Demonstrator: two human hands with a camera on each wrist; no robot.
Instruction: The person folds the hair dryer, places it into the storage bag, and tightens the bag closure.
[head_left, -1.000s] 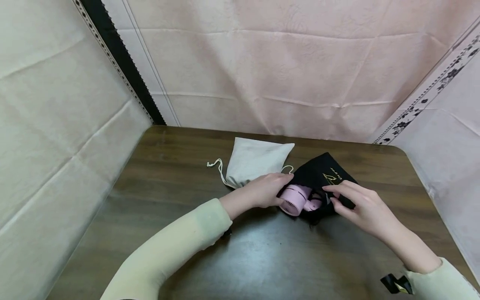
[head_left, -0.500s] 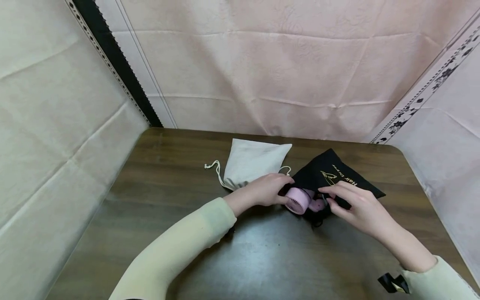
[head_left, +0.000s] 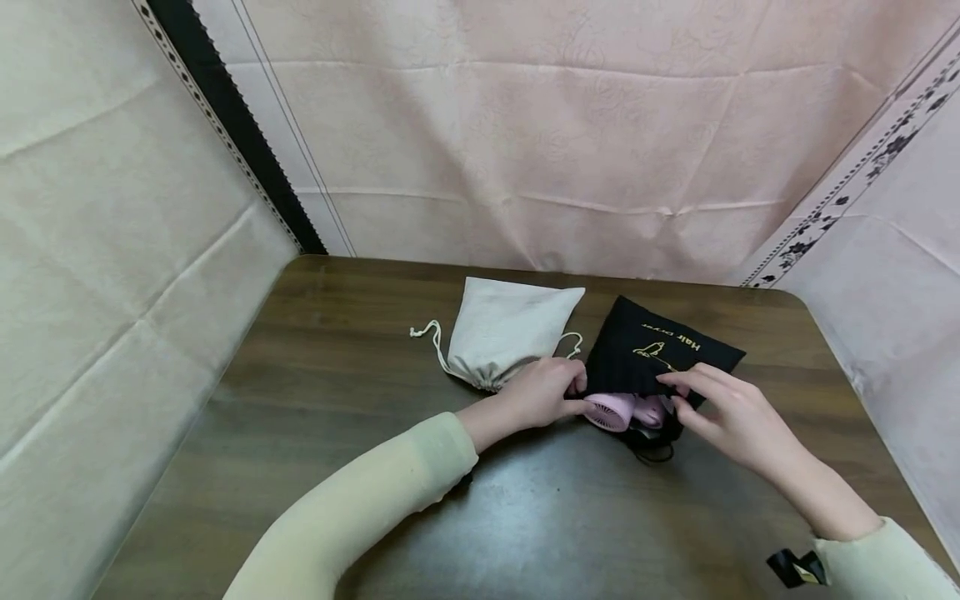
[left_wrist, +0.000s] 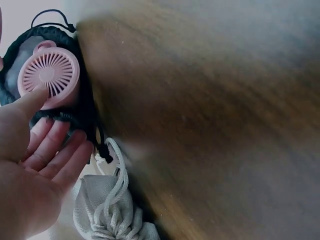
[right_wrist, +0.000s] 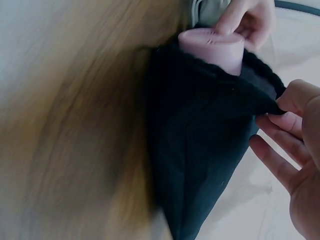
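Note:
A pink hair dryer lies partly inside a black drawstring bag marked "Hair Dryer" in gold. Its round vented end sticks out at the bag's mouth, and the cloth hides the rest. My left hand is at that end: the thumb presses the grille, while the loosely bent fingers lie by the bag's rim. With thumb and forefinger my right hand pinches the edge of the bag's opening, as the right wrist view shows. The other right fingers are off the cloth.
Just left of the black bag lies a pale grey drawstring bag with its neck gathered and white cords out. Brown wooden table beneath; cloth hangings rise along its back and sides.
The black bag has turned, and its flap now covers more of the hair dryer. Both hands have shifted slightly with it, the right hand still pinching the edge.

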